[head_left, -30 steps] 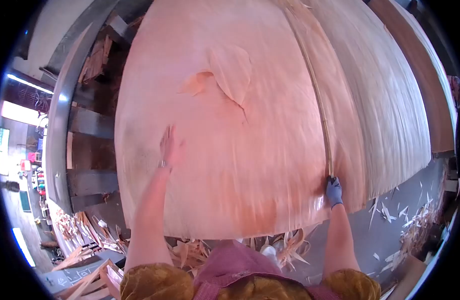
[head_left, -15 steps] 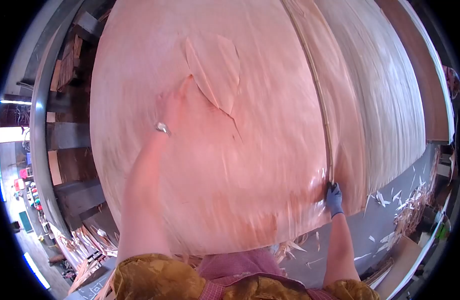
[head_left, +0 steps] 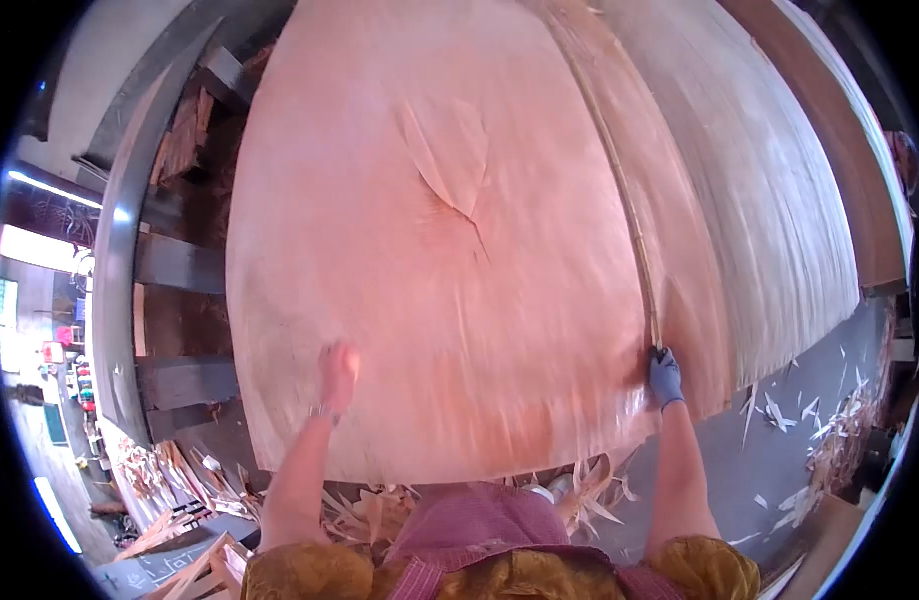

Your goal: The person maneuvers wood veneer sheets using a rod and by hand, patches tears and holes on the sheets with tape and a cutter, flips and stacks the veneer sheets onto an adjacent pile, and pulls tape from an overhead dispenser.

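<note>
A large pinkish wood veneer sheet (head_left: pixel 539 330) spreads in front of me, with a torn flap (head_left: pixel 454 160) lying nearly flat at its upper middle. My left hand (head_left: pixel 339 375), bare with a band at the wrist, is over the sheet's lower left; it is blurred, so its fingers cannot be told apart. On the right, my gloved right hand (head_left: pixel 665 377) is closed around the lower end of a long thin stick (head_left: pixel 621 180), which runs up across the veneer.
Paler veneer (head_left: pixel 779 200) overlaps at the right, beside a brown board edge (head_left: pixel 829 120). Wood scraps (head_left: pixel 839 440) litter the grey floor (head_left: pixel 719 480). A metal frame with beams (head_left: pixel 184 262) stands along the left.
My left hand has come back from the torn flap toward me. The flap, folded over at first, now lies flatter. My right hand keeps its hold on the stick.
</note>
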`<move>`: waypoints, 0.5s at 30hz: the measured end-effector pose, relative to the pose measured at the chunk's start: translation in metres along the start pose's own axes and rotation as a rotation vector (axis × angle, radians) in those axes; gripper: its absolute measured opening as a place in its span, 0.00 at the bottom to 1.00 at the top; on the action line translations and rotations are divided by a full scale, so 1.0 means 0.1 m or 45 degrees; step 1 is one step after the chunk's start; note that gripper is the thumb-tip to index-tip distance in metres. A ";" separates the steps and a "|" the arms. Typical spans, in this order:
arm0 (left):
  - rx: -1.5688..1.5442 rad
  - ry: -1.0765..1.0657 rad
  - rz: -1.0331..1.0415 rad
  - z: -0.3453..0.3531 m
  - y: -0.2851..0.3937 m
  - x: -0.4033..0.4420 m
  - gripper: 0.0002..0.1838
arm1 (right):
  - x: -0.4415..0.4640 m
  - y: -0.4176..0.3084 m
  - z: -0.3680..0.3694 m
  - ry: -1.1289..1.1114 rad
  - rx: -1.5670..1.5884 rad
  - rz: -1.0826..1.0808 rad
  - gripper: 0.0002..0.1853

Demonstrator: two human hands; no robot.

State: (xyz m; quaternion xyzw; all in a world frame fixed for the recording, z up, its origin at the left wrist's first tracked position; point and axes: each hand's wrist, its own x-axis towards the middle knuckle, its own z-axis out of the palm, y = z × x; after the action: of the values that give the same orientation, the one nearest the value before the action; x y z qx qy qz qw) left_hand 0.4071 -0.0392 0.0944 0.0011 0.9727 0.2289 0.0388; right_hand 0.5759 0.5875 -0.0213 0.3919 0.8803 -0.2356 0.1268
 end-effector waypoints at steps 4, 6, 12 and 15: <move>0.603 -0.685 -0.367 -0.48 -0.98 -2.81 0.19 | -0.06 0.17 -0.19 0.157 0.073 -0.105 0.19; 0.820 -1.198 -0.294 -0.46 -1.11 -3.73 0.24 | -0.48 0.12 -0.42 0.362 0.007 -0.094 0.18; 0.535 -1.596 0.205 0.14 -0.67 -4.55 0.29 | -2.41 0.90 -0.75 0.387 0.343 -0.312 0.20; 0.249 -1.070 0.093 0.20 0.85 -4.22 0.22 | -3.42 1.71 -0.69 0.187 0.509 -0.086 0.20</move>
State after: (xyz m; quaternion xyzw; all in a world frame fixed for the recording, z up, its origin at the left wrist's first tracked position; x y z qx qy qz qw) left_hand 0.8284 0.0375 0.1463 0.1323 0.8887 0.1165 0.4232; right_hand 0.9271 0.5066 0.1234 0.3956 0.8355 -0.3804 -0.0259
